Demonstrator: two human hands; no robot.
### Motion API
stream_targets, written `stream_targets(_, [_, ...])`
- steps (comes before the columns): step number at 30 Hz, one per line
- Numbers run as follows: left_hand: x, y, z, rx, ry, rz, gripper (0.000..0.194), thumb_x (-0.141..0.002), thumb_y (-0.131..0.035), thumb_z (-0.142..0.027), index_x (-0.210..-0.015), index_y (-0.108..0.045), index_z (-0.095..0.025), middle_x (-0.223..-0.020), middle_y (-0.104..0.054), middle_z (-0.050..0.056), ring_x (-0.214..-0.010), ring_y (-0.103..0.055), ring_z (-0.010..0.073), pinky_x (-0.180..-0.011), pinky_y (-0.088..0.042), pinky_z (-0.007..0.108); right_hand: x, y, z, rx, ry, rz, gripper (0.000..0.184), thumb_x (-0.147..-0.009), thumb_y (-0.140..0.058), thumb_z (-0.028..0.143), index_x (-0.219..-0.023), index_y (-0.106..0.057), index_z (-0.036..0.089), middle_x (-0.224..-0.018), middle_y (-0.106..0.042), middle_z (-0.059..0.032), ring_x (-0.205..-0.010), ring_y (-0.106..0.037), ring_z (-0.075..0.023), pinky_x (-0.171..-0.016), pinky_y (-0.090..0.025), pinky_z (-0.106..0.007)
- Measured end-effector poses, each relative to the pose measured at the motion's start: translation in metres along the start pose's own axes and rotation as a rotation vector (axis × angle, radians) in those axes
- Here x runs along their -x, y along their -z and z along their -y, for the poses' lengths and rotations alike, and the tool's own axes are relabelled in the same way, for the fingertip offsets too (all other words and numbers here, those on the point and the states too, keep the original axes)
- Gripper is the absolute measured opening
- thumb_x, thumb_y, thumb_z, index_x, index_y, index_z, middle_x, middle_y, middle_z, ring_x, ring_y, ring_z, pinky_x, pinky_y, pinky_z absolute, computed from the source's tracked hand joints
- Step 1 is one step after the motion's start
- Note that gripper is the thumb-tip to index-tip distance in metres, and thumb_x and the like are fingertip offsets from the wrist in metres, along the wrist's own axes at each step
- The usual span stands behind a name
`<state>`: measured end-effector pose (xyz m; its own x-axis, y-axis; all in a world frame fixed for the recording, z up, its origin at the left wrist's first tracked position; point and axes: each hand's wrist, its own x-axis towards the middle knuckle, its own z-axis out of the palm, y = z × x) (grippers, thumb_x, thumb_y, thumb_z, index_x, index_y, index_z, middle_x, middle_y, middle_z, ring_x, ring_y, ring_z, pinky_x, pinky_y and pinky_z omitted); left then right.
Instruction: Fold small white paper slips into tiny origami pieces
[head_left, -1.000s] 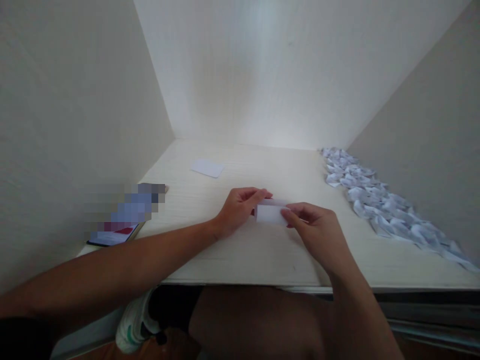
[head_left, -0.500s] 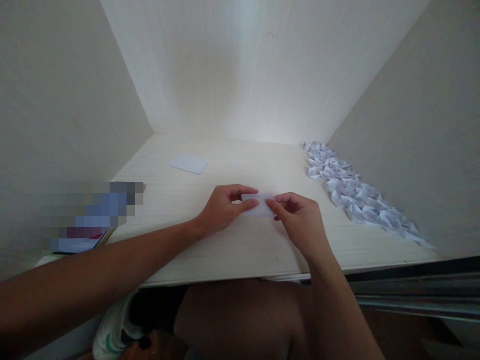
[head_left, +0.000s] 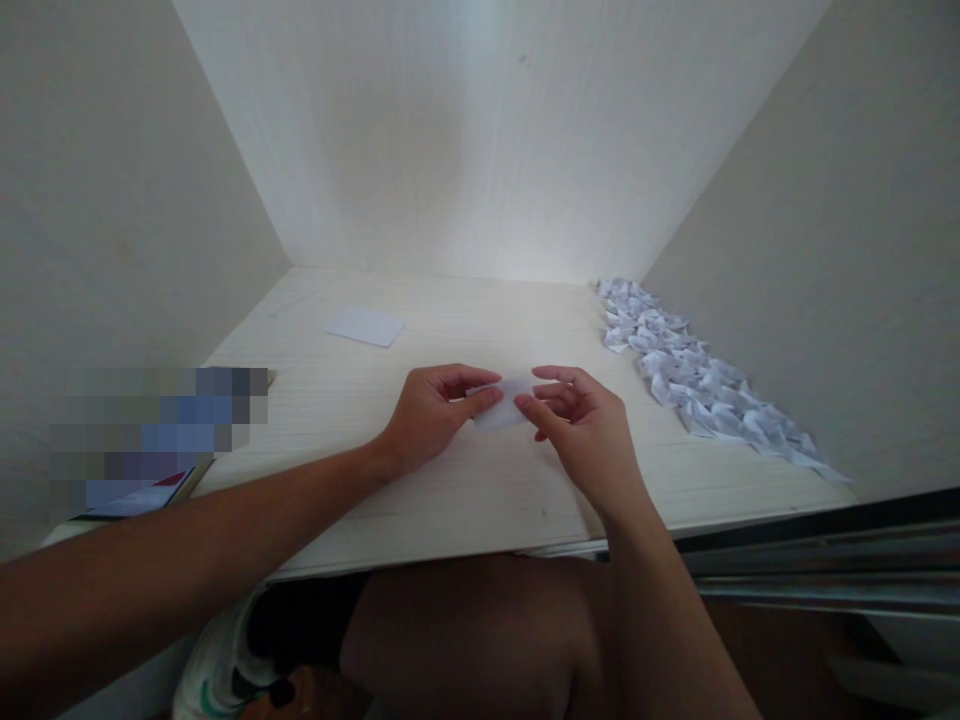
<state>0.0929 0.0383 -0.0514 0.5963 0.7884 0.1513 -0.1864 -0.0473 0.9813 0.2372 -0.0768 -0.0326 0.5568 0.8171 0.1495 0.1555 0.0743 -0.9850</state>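
A small, pale slip of paper (head_left: 504, 409) is between my hands, just above or on the tabletop. My left hand (head_left: 439, 412) pinches its left end between thumb and index finger. At the right end, my right hand (head_left: 585, 425) has its thumb on the front of the paper. The right index finger is lifted apart from that thumb, and the other fingers curl behind the paper, partly hidden. Farther back to the left, a small stack or sheet of white paper (head_left: 366, 327) lies flat, near neither hand.
Many folded white paper pieces (head_left: 697, 370) lie in a long band along the right wall. A blurred, flat item (head_left: 176, 440) sits at the left edge of the table (head_left: 450, 510). Walls enclose the left, back and right; my legs are below the front edge.
The right index finger has lifted and spread from the thumb. The paper has tilted slightly, its right end higher. The whole view has shifted a little.
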Motion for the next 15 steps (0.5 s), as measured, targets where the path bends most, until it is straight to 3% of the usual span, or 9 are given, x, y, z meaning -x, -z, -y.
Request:
stream_targets(4, [0.0011, -0.0011, -0.0019, -0.021, -0.018, -0.017, 0.035, -0.066, -0.093, -0.043, -0.088, -0.085, -0.017, -0.084, -0.083, 0.007, -0.074, -0.074, 0.0189, -0.069, -0.060, 0.030, 0.0002, 0.0006, 0.0007, 0.051, 0.007, 0.013, 0.033, -0.075, -0.085, 0.039, -0.099, -0.074, 0.019, -0.082, -0.077, -0.0040, -0.066, -0.069, -0.0164, -0.050, -0.051, -0.025])
stream_targets(9, [0.0048, -0.0015, -0.0048, -0.111, -0.025, 0.024, 0.027, -0.073, -0.089, -0.038, -0.092, -0.086, -0.019, -0.084, -0.083, 0.007, -0.075, -0.075, 0.0209, -0.067, -0.061, 0.031, 0.0012, 0.0015, 0.0002, 0.103, 0.058, -0.004, 0.030, -0.079, -0.081, 0.037, -0.103, -0.078, 0.020, -0.082, -0.077, -0.0041, -0.063, -0.066, -0.0152, -0.051, -0.053, -0.026])
stream_targets(15, [0.0044, -0.0001, -0.0025, -0.111, -0.028, 0.009, 0.029, -0.073, -0.088, -0.036, -0.095, -0.085, -0.018, -0.080, -0.081, 0.006, -0.067, -0.070, 0.0163, -0.062, -0.058, 0.027, 0.0013, 0.0030, -0.0003, 0.072, 0.052, -0.024, 0.025, -0.079, -0.081, 0.034, -0.100, -0.080, 0.020, -0.080, -0.076, -0.0029, -0.062, -0.066, -0.0145, -0.052, -0.055, -0.027])
